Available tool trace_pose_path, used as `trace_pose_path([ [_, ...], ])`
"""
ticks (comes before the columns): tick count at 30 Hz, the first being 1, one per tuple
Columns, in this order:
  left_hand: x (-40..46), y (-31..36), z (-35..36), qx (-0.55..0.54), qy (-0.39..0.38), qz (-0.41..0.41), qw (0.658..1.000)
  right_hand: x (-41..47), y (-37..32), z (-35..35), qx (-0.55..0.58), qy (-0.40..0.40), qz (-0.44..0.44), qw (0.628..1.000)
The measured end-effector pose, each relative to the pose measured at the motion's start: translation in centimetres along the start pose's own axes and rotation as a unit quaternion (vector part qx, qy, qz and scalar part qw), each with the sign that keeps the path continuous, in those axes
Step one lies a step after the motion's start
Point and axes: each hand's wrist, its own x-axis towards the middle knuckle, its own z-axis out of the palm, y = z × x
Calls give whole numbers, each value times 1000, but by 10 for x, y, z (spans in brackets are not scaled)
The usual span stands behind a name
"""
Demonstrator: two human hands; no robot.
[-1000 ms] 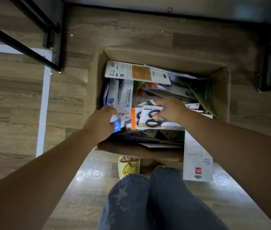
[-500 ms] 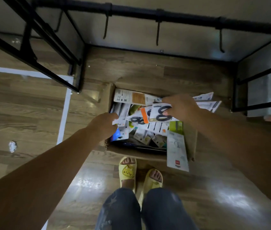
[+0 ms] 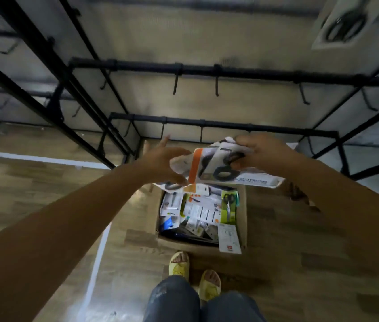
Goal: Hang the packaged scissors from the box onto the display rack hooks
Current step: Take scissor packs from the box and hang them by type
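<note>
1. Packs of scissors: several flat cards, white with an orange stripe and black handles, held as a loose fan above the box and level with the lowest rail; not yet on any hook.
2. Right hand: clamped on the top edge of the packs, fingers curled over the handles.
3. Left hand: at the left edge of the fan, thumb and fingertips closing on the lowest card; forefinger raised; grip looks partial, blurred.
4. Step in hand, by judgement: peeling one card off the bundle. Best done by pinching a single card near its hang hole, keeping the rest firm in the right hand, then sliding the hole squarely onto a hook.
5. Box: cardboard, open, on the floor just ahead of the feet, crowded with more packs, a green one at the right side.
6. Rack: black rails with bare hooks hanging down; one pack already hung at upper right.
7. In the way: lowest rail close behind the hands; loose cards likely to slip; slippers near the box.
</note>
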Motion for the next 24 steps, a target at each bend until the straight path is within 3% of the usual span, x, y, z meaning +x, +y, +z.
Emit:
trace_pose_path([
  [3, -35, 38, -47, 7, 1, 14, 1000, -24, -27, -45, 85, 61, -5, 995],
  [7, -78, 70, -99, -116, 55, 56, 990, -47, -62, -92, 155, 89, -9, 984],
  [13, -127, 102, -148, -180, 76, 95, 976, -78, -109, -144, 204, 141, -37, 968],
  [19, -155, 115, -173, -284, 116, 141, 941, -100, -142, -182, 232, 244, -81, 938],
  [24, -162, 125, -187, -404, 168, 177, 882, -106, -159, -205, 286, 345, -121, 886],
])
